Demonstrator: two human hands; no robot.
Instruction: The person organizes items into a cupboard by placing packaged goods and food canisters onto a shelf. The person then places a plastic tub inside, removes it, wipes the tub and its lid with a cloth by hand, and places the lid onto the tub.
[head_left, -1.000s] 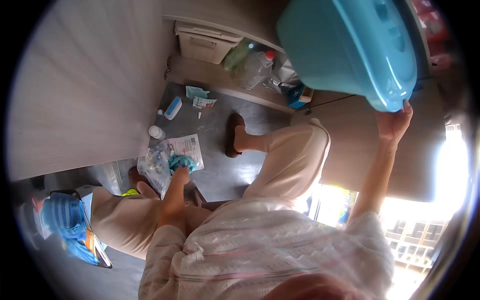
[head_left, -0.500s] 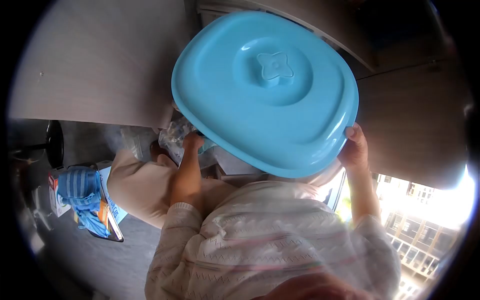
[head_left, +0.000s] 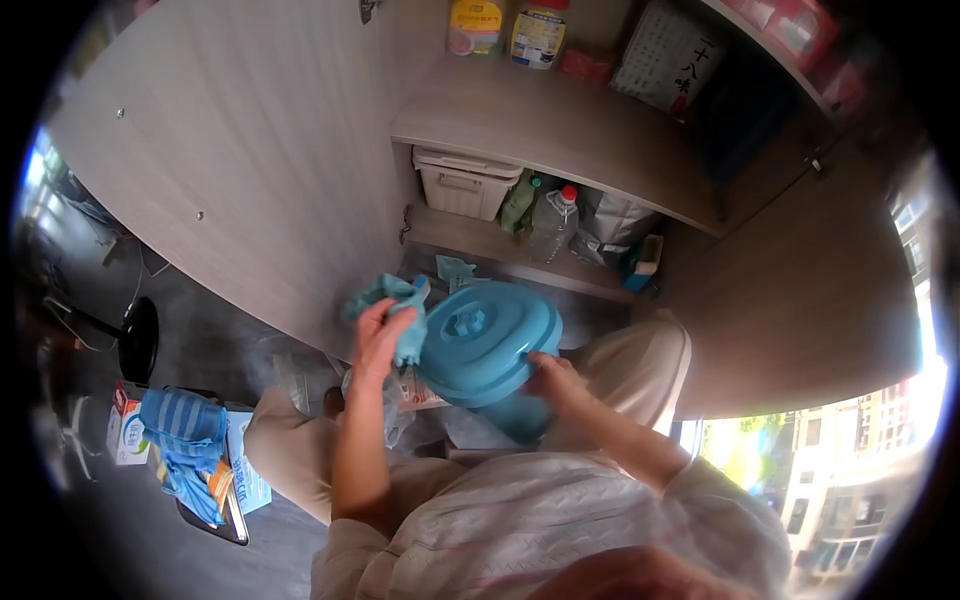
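A blue lidded bucket (head_left: 515, 412) stands between my knees, its lid (head_left: 495, 350) tilted a little, with a flower-shaped knob on top. My right hand (head_left: 557, 383) grips the lid's right edge, thumb on the rim. Up beside the lid's left edge, my left hand (head_left: 378, 345) is closed around a crumpled teal cloth (head_left: 408, 340). Part of the cloth hangs below the fingers, and a bright blue strip shows at its top. Another small teal piece (head_left: 456, 270) lies behind the lid.
An open cabinet stands ahead, its left door (head_left: 270, 170) and right door (head_left: 790, 310) swung out. On its lower shelf are a lidded bin (head_left: 462, 190), a red-capped bottle (head_left: 555, 222) and a green bottle (head_left: 519, 203). Blue striped cloths (head_left: 183, 422) lie at left.
The lid has come down and away from me, now over the bucket. My left hand has risen with the teal cloth. The view has tilted up, showing the cabinet shelves.
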